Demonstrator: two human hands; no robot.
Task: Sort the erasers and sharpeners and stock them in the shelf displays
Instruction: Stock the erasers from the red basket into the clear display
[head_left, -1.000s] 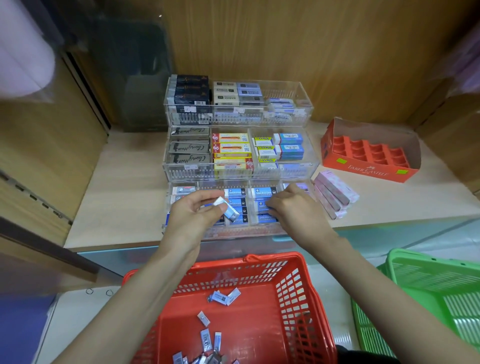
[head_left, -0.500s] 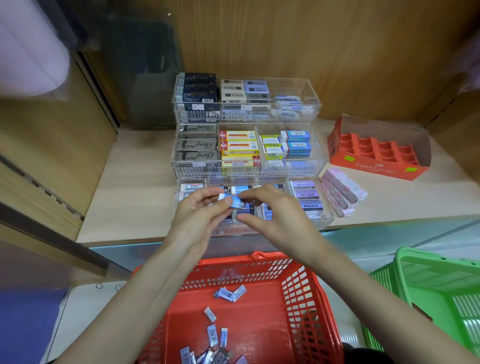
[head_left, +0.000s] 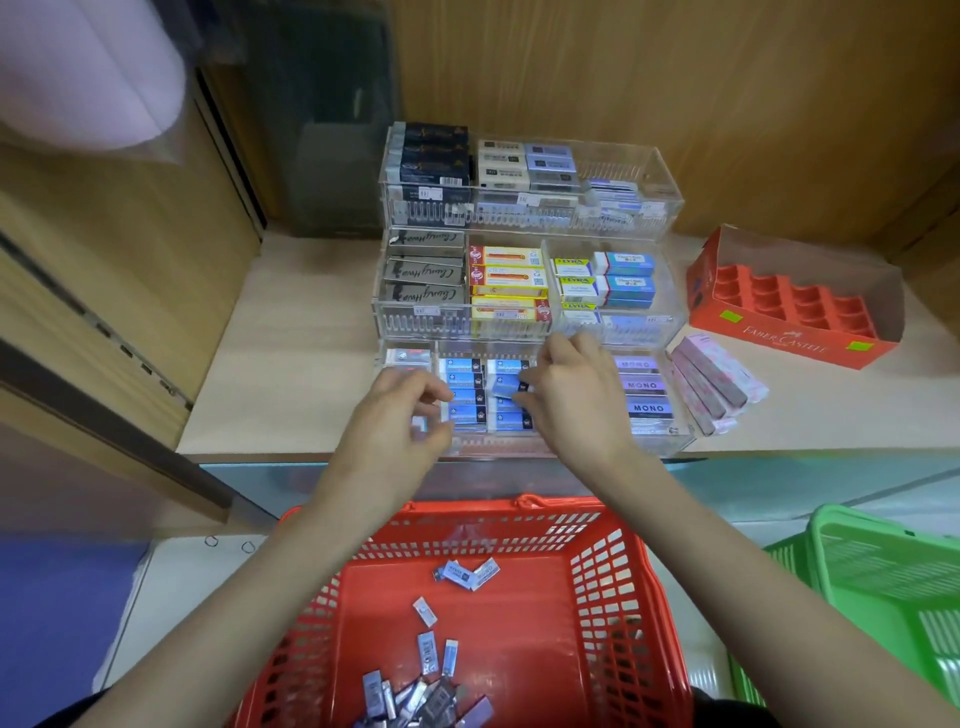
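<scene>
A clear three-tier acrylic display on the wooden shelf holds rows of boxed erasers. My right hand pinches a blue eraser over the middle compartment of the lowest tier, on top of other blue erasers. My left hand hovers over the left part of that tier, fingers loosely curled, holding nothing. Below, a red basket holds several loose wrapped erasers, most piled at its near edge.
An orange Faber-Castell tray box stands on the shelf at right. Pink boxes lean beside the display. MONO erasers fill the lowest tier's right compartment. A green basket sits lower right. A wooden panel rises at left.
The blue eraser passed from my left hand to my right, which carried it down to the lowest tier's middle compartment. My left hand drew back with nothing in it.
</scene>
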